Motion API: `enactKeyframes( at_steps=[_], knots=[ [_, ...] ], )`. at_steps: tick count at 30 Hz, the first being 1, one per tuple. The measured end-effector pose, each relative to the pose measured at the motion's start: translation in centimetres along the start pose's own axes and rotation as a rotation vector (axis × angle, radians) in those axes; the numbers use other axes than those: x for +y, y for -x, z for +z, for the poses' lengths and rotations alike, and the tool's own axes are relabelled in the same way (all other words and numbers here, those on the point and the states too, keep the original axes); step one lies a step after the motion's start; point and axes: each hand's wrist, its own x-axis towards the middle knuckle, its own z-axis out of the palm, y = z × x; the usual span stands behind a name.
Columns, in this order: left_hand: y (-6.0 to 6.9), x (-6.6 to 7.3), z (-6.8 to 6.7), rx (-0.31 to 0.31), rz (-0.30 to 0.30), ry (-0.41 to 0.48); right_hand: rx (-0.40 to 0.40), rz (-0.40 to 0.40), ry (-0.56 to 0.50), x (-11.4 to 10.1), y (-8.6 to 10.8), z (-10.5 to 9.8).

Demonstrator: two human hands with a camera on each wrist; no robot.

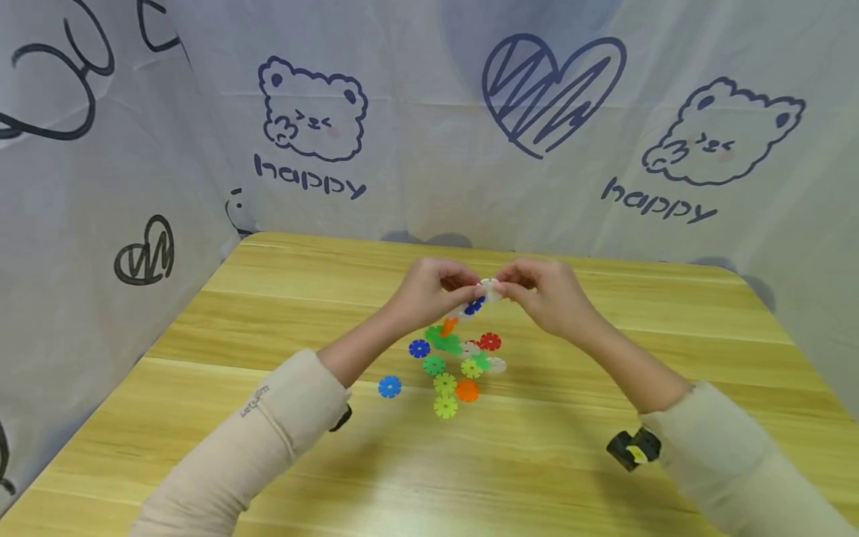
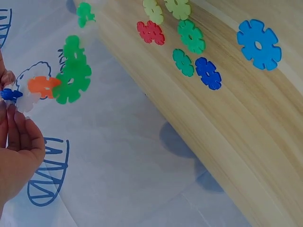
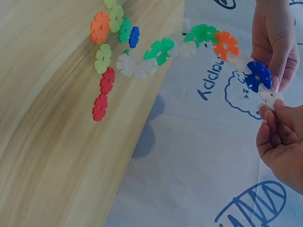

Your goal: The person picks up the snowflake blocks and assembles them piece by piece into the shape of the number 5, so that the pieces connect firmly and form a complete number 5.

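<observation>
Both hands meet above the table. The right hand (image 1: 550, 294) (image 3: 286, 137) pinches a white notched disc (image 1: 491, 289) (image 3: 269, 98) between thumb and fingers. Just left of it, the left hand (image 1: 432, 291) (image 2: 21, 151) pinches the chain's end by the dark blue disc (image 1: 474, 306) (image 3: 258, 76). From there the linked discs hang in a curve: white, an orange disc (image 2: 43, 87) (image 3: 226, 46), a green disc (image 3: 202, 34), white, another green disc (image 3: 160, 51) and a large white disc (image 3: 136, 66).
Loose discs lie on the wooden table (image 1: 302, 462): a light blue disc (image 1: 390, 386), a blue disc (image 1: 419, 348), an orange disc (image 1: 467, 390), a red disc (image 1: 491, 341) and several green and yellow-green ones. A white cloth with drawings (image 1: 429, 194) stands behind the table.
</observation>
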Motion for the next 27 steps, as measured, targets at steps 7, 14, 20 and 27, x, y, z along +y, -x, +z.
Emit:
enactKeyframes(
  at_steps=[7,14,20,27],
  knots=[
    [0.4,-0.5,0.2,0.019,0.009,0.014,0.049,-0.044,-0.007,-0.1,0.0,0.5],
    [0.9,-1.2,0.5,0.099,0.025,0.066,0.093,-0.051,-0.030,-0.1,0.1,1.1],
    [1.2,-1.7,0.3,0.144,-0.045,0.087,0.178,-0.040,-0.052,0.0,0.6,1.2],
    [1.5,-2.5,-0.1,0.211,-0.081,0.106,0.249,0.012,-0.153,1.3,1.9,1.7]
  ],
)
